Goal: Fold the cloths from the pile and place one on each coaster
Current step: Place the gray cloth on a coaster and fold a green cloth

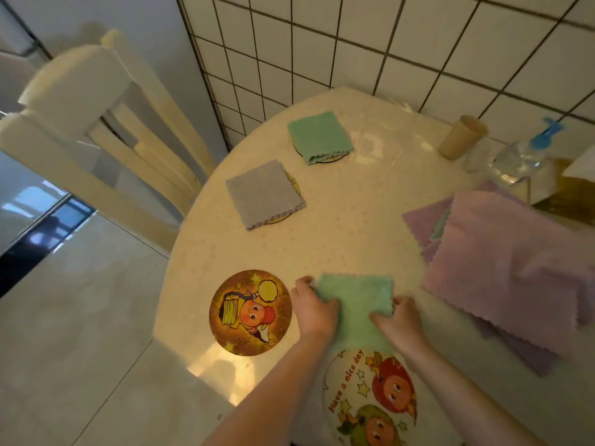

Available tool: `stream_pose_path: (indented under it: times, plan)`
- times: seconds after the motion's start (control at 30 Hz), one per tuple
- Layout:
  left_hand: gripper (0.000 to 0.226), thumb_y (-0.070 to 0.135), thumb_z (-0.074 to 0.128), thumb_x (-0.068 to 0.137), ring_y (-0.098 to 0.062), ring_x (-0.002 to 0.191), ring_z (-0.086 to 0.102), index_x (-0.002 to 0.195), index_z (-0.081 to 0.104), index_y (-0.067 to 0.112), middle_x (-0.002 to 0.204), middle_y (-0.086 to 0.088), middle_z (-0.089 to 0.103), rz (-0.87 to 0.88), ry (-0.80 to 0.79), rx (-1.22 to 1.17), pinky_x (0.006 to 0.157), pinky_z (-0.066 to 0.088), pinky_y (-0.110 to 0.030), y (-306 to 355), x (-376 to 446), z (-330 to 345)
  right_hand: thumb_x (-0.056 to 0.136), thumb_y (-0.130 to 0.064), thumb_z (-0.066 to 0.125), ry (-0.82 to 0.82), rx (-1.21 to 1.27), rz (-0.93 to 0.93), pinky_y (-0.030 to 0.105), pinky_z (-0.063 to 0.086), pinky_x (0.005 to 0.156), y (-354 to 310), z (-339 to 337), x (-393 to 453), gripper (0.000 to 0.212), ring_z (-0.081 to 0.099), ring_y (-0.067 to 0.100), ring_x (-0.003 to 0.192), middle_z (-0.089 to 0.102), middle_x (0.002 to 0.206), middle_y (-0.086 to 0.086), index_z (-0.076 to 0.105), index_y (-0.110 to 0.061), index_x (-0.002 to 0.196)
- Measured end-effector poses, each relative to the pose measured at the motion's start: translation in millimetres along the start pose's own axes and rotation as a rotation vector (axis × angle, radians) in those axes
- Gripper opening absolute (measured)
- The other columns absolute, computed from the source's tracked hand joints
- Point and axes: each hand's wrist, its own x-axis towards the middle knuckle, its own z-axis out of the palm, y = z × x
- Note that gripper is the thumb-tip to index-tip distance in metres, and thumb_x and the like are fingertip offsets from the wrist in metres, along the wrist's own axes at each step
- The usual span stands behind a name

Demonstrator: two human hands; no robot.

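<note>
- Table [370, 220]: round, pale, set against a tiled wall [386, 43]; a cream chair [96, 123] stands at its far left edge.
- Green cloth in hand [354, 304]: lies flat near the table's near edge, between the two uncovered coasters, its near part touching or overlapping the rim of the near one; appears partly folded, though the fold count cannot be told.
- Left hand [314, 309]: fingers curled over the cloth's left edge, gripping it.
- Right hand [397, 320]: fingers pinching the cloth's right edge, thumb side resting on top.
- Yellow cartoon coaster [251, 312]: bare, just left of the left hand, near the table's left edge.
- "Have a nice day" coaster [370, 397]: bare, at the near edge, partly under the forearms.
- Folded grey cloth [265, 194]: already on a coaster toward the far left edge; only the coaster's rim shows.
- Folded green cloth [318, 136]: likewise on a coaster, further toward the wall.
- Pile of cloths [502, 262]: lilac, with a green one peeking out, at the right edge.
- Paper cup [462, 136] and clear bottle with blue cap [521, 162]: far right, by the wall.
- Step in hand, as judged: folding the third cloth; two of four coasters served.
- Next move calls for: finishing the fold squarely, then lifting the cloth onto one bare coaster, centred.
</note>
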Motion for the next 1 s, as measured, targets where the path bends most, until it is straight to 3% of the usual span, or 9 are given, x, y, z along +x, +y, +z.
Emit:
stream_pose_path:
  times: [0.13, 0.23, 0.3, 0.43, 0.57, 0.67, 0.73, 0.87, 1.0]
  plan:
    - [0.051, 0.017, 0.078, 0.073, -0.027, 0.095, 0.063, 0.112, 0.046, 0.019, 0.110, -0.007, 0.061, -0.252, -0.143, -0.274, 0.087, 0.054, -0.044, 4.1, 15.7, -4.9, 0.078, -0.028, 0.071, -0.045, 0.176, 0.161, 0.044, 0.054, 0.083, -8.0, -7.9, -7.0, 0.044, 0.062, 0.027, 0.091, 0.063, 0.102, 0.009, 0.054, -0.007, 0.113]
    - [0.027, 0.015, 0.071, 0.081, -0.028, 0.088, 0.067, 0.105, 0.058, 0.012, 0.104, -0.015, 0.068, -0.228, -0.193, -0.325, 0.083, 0.056, -0.045, 1.4, 18.8, -28.4, 0.087, -0.018, 0.065, -0.172, 0.290, 0.178, 0.027, 0.046, 0.060, -25.2, -10.9, -28.5, 0.022, 0.057, 0.018, 0.075, 0.061, 0.086, 0.005, 0.058, -0.004, 0.103]
    - [0.019, 0.012, 0.065, 0.087, -0.030, 0.084, 0.068, 0.104, 0.063, 0.004, 0.102, -0.021, 0.070, -0.207, -0.256, -0.439, 0.078, 0.057, -0.042, -2.5, 17.9, -56.6, 0.088, -0.019, 0.064, -0.247, 0.316, 0.139, 0.025, 0.037, 0.055, -37.4, -4.5, -41.4, 0.021, 0.052, 0.013, 0.073, 0.057, 0.082, -0.001, 0.057, -0.010, 0.107]
    - [0.021, 0.009, 0.056, 0.092, -0.032, 0.097, 0.067, 0.111, 0.062, 0.002, 0.108, -0.019, 0.070, -0.245, -0.325, -0.723, 0.076, 0.056, -0.040, -27.8, 22.2, -121.4, 0.087, -0.021, 0.065, -0.291, 0.275, 0.031, 0.021, 0.039, 0.059, -62.4, 33.9, -53.5, 0.026, 0.054, 0.009, 0.079, 0.059, 0.092, -0.003, 0.054, -0.012, 0.109]
    - [0.022, 0.009, 0.050, 0.096, -0.034, 0.097, 0.066, 0.114, 0.058, 0.002, 0.110, -0.020, 0.068, -0.320, -0.219, -0.825, 0.068, 0.058, -0.040, -59.7, 28.2, -169.1, 0.084, -0.030, 0.064, -0.261, 0.107, -0.057, 0.029, 0.042, 0.078, -83.8, 83.2, -63.2, 0.047, 0.052, 0.016, 0.100, 0.053, 0.115, 0.003, 0.044, -0.013, 0.123]
    - [0.021, 0.008, 0.054, 0.094, -0.035, 0.097, 0.063, 0.111, 0.054, -0.004, 0.110, -0.023, 0.064, -0.311, -0.102, -0.704, 0.075, 0.055, -0.044, -78.5, 33.3, -183.1, 0.083, -0.027, 0.061, -0.213, -0.065, -0.125, 0.035, 0.050, 0.081, -91.7, 114.0, -70.5, 0.038, 0.057, 0.020, 0.097, 0.057, 0.111, 0.004, 0.046, -0.010, 0.113]
    - [0.011, 0.009, 0.060, 0.091, -0.034, 0.091, 0.063, 0.098, 0.058, 0.001, 0.100, -0.020, 0.066, -0.216, -0.009, -0.470, 0.079, 0.054, -0.047, -82.8, 36.8, -187.8, 0.083, -0.024, 0.061, -0.147, -0.147, -0.156, 0.037, 0.052, 0.081, -93.1, 122.9, -72.1, 0.032, 0.059, 0.022, 0.095, 0.059, 0.108, 0.005, 0.048, -0.010, 0.109]
    - [0.009, 0.011, 0.068, 0.084, -0.028, 0.081, 0.064, 0.089, 0.062, 0.015, 0.082, -0.007, 0.068, -0.006, 0.087, -0.130, 0.077, 0.054, -0.048, -79.5, 43.8, -195.7, 0.087, -0.016, 0.059, -0.129, -0.136, -0.128, 0.030, 0.048, 0.075, -88.4, 124.4, -69.6, 0.022, 0.057, 0.018, 0.090, 0.058, 0.100, 0.003, 0.051, -0.011, 0.107]
    - [0.011, 0.013, 0.068, 0.085, -0.011, 0.076, 0.057, 0.092, 0.059, 0.017, 0.080, 0.006, 0.061, 0.130, 0.148, 0.100, 0.061, 0.041, -0.019, -75.5, 45.1, -197.7, 0.088, -0.013, 0.061, -0.118, -0.058, -0.142, 0.023, 0.042, 0.070, -84.7, 123.6, -71.1, 0.016, 0.055, 0.015, 0.087, 0.057, 0.097, 0.000, 0.051, -0.015, 0.100]
